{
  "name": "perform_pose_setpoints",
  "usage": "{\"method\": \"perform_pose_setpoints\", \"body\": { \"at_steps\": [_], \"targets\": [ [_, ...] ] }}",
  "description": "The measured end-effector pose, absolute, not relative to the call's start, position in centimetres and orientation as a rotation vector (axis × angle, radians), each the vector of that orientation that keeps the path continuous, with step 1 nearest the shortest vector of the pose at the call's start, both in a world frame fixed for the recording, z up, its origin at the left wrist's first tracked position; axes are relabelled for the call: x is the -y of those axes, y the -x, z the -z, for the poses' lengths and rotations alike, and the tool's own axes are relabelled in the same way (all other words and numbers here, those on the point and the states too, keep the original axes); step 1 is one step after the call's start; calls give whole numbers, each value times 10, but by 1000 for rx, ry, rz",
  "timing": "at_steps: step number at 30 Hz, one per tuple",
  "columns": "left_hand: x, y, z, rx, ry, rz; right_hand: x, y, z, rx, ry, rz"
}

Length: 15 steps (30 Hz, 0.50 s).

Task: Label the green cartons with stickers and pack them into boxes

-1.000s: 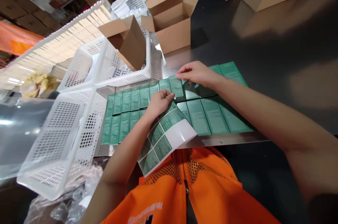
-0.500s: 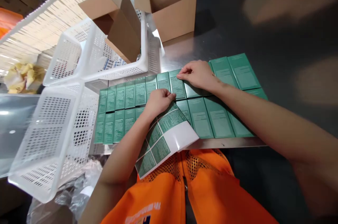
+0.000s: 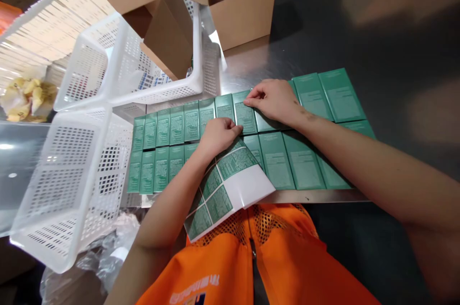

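Observation:
Two rows of small green boxes (image 3: 273, 161) lie side by side along the table edge. Boxes in the left part bear a densely printed green label (image 3: 191, 120); those on the right show paler print. My left hand (image 3: 221, 137) pinches the top of a sheet of green stickers (image 3: 219, 199), which hangs curled over the front row, a bare white patch of backing at its right. My right hand (image 3: 271, 99) is closed, thumb and forefinger together at the upper right of a labelled back-row box (image 3: 244, 112). Whatever sits between those fingertips is too small to make out.
White perforated baskets (image 3: 93, 151) stand at the left, one with an open carton (image 3: 168, 31) in it. Another open cardboard box (image 3: 244, 12) is behind the rows. A dark metal table (image 3: 377, 55) stretches right. Plastic bags (image 3: 104, 252) hang below at left.
The view has shifted slightly, so the boxes on the right sit a little farther right. Both hands keep nearly the same place and grip over the boxes.

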<state>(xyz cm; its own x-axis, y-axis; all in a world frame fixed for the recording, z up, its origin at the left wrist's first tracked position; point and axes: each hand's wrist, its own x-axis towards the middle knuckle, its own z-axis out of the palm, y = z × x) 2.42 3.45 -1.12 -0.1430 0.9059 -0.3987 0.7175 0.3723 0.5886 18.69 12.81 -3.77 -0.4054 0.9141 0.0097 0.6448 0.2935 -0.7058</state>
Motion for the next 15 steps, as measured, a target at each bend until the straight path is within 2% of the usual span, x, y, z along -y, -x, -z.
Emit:
{"method": "perform_pose_setpoints", "body": {
  "at_steps": [15],
  "targets": [
    [-43,-20,4,-1869,-1581,-157,-122,-187,46,2043,1335,-715]
  ]
}}
